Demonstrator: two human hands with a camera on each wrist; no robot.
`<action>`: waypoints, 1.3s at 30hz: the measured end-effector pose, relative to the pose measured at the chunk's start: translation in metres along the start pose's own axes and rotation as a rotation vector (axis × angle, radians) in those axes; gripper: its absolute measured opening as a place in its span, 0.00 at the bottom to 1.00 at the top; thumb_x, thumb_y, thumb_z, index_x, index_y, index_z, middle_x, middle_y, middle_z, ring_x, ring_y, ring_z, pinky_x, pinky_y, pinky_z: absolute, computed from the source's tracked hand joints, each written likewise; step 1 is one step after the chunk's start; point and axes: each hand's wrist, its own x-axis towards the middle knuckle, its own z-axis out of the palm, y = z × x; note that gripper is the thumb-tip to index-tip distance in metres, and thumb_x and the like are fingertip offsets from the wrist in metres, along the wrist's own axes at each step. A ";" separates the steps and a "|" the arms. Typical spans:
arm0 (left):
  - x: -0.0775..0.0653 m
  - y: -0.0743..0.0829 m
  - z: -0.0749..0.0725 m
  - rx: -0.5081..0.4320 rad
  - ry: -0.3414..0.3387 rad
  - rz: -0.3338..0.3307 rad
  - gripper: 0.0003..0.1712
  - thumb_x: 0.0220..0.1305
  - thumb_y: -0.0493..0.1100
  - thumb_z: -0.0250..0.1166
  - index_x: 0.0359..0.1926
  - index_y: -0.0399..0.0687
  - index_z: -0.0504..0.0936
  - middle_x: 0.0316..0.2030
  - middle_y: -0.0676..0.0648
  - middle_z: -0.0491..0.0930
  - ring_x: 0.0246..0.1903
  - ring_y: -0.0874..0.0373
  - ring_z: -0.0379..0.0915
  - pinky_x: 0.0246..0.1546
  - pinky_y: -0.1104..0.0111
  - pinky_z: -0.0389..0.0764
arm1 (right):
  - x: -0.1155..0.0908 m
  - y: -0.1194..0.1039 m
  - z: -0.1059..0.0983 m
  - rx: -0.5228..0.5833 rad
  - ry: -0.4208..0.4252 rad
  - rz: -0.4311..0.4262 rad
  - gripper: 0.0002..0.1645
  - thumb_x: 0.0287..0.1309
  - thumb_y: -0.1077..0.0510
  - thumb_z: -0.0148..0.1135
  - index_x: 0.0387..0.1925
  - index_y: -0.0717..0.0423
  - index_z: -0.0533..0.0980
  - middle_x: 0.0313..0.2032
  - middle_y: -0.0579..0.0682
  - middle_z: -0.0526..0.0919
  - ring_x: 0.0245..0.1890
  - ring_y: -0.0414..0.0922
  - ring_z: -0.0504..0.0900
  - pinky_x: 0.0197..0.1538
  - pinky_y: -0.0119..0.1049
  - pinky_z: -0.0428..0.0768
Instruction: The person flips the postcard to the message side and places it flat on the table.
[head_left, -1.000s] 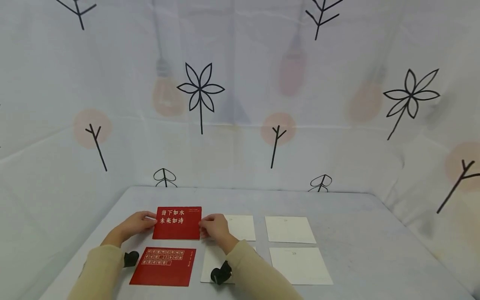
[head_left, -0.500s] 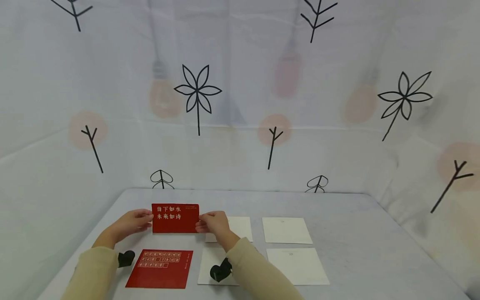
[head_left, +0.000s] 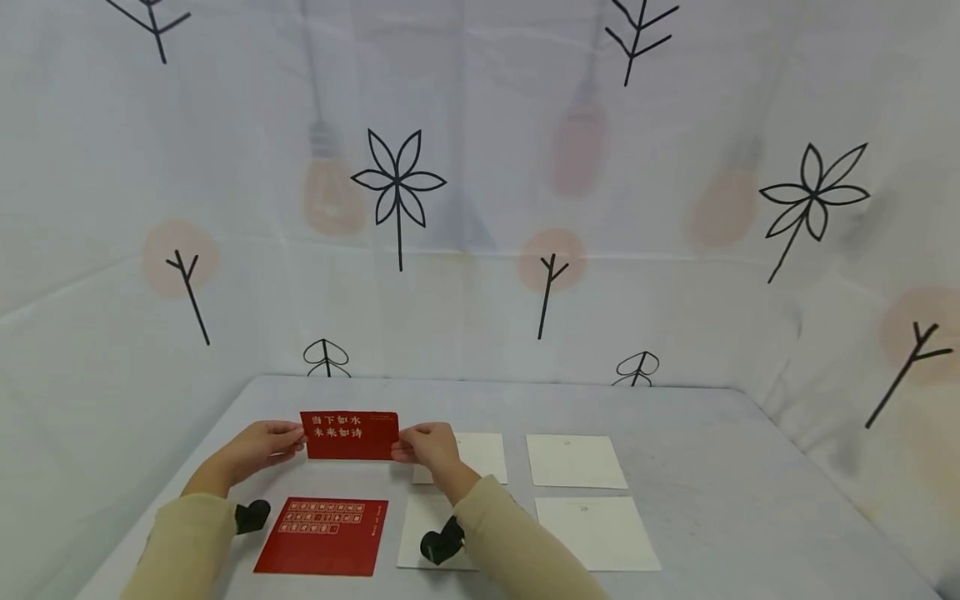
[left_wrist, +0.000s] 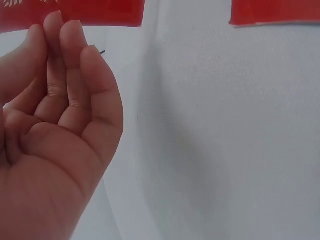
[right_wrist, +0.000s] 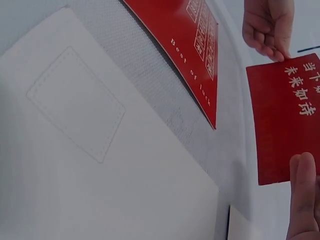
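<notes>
Both hands hold a red postcard with white lettering by its short sides, raised off the table and tilted toward the head camera. My left hand pinches its left edge, with thumb and fingertips meeting at the card in the left wrist view. At its right edge my right hand pinches it; two of its fingers show on the card in the right wrist view. A second red postcard, printed with rows of small boxed characters, lies flat nearer to me. The held card's rear face is hidden.
White card faces lie on the table to the right: one partly behind my right hand, another farther right, two in the nearer row. A patterned curtain stands behind the table.
The red postcard has been lifted from the table and tipped more upright, its lower edge rising. Both hands have stayed at its edges. The other cards keep their places.
</notes>
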 end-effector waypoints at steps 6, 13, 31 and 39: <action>0.003 -0.002 -0.002 -0.076 0.010 -0.035 0.27 0.67 0.46 0.56 0.56 0.25 0.68 0.39 0.46 0.79 0.39 0.54 0.70 0.41 0.67 0.77 | -0.002 -0.002 0.000 0.030 -0.011 -0.017 0.12 0.61 0.64 0.57 0.42 0.71 0.77 0.27 0.56 0.83 0.28 0.47 0.85 0.34 0.34 0.82; 0.001 -0.002 -0.001 -0.137 0.000 -0.029 0.26 0.68 0.45 0.56 0.55 0.25 0.69 0.38 0.46 0.79 0.38 0.55 0.71 0.41 0.67 0.78 | -0.003 -0.001 -0.001 0.060 -0.014 -0.035 0.12 0.60 0.65 0.57 0.41 0.72 0.78 0.28 0.57 0.83 0.29 0.46 0.85 0.34 0.34 0.82; 0.001 -0.006 0.001 -0.193 0.030 -0.061 0.30 0.61 0.47 0.64 0.57 0.29 0.72 0.45 0.44 0.79 0.38 0.57 0.75 0.43 0.66 0.79 | -0.006 -0.001 0.001 0.010 0.005 -0.049 0.08 0.54 0.66 0.63 0.37 0.68 0.80 0.29 0.53 0.83 0.28 0.43 0.83 0.36 0.36 0.82; 0.002 -0.006 0.001 -0.199 0.069 -0.101 0.36 0.59 0.47 0.66 0.60 0.26 0.66 0.46 0.40 0.79 0.37 0.58 0.78 0.41 0.67 0.79 | -0.006 0.001 0.003 0.018 0.011 -0.049 0.15 0.53 0.68 0.63 0.44 0.67 0.77 0.28 0.53 0.83 0.22 0.39 0.81 0.34 0.35 0.82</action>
